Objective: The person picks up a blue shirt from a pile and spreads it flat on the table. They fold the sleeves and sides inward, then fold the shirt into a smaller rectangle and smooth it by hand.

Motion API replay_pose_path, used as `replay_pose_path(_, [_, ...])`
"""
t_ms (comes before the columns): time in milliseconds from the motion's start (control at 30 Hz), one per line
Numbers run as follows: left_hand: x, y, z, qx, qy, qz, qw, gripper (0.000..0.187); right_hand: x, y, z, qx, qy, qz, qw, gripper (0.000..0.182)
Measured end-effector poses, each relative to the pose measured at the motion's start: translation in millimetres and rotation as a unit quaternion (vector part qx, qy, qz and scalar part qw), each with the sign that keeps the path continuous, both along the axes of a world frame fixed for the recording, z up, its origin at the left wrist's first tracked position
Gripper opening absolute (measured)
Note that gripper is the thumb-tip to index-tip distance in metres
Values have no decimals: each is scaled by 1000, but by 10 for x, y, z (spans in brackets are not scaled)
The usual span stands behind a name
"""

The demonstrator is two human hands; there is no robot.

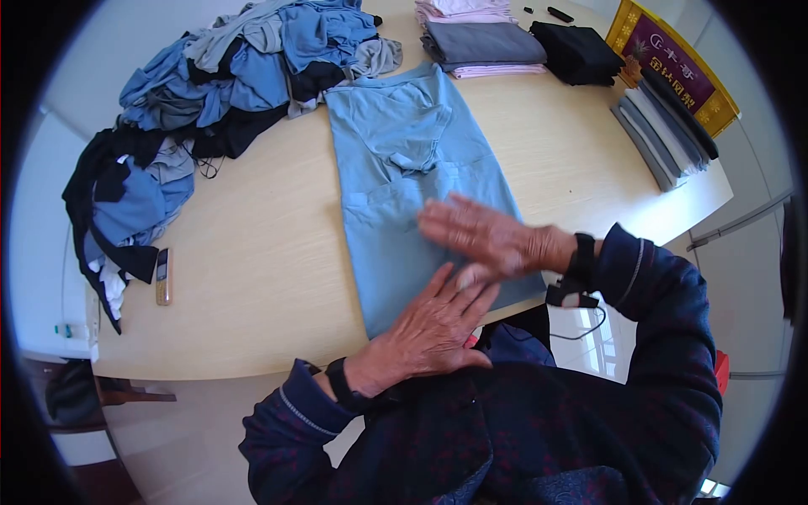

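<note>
A light blue garment (429,198) lies lengthwise on the table in front of me, its near end at the table's front edge. Its lower part is fairly smooth, while the far part has loose folds and a crumpled bit in the middle. My left hand (433,328) is over the near end of the cloth, palm down with fingers stretched out. Just above it, my right hand (484,240) extends across the garment, fingers straight and slightly blurred. The two hands overlap at the fingertips. Neither hand grips the cloth.
A heap of blue, grey and black clothes (244,67) covers the back left of the table (261,286). A phone (163,276) lies near the left edge. Folded grey and pink cloths (484,44), a black folded cloth (576,52) and a grey stack (656,139) stand at the back and right.
</note>
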State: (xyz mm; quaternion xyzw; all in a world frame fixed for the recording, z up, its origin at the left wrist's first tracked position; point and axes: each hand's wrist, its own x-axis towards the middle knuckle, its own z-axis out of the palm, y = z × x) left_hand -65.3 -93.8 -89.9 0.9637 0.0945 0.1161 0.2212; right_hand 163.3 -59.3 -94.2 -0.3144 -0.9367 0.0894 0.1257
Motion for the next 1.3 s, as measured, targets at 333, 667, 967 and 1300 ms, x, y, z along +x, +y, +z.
replay_pose_path(333, [-224, 88, -103, 22, 37, 12, 999, 103, -131, 230, -258, -3, -30, 24, 999, 94])
replay_pose_path(667, [-252, 108, -83, 18, 25, 9, 999, 100, -26, 697, -164, 30, -83, -69, 994, 94])
replay_pose_path(967, [-593, 81, -54, 0, -68, 30, 997, 98, -652, 220, 152, 17, 43, -31, 998, 75])
replay_pose_path(1300, [-773, 124, -212, -17, -18, 39, 999, 100, -1164, 442, -208, -43, -24, 96, 994, 84])
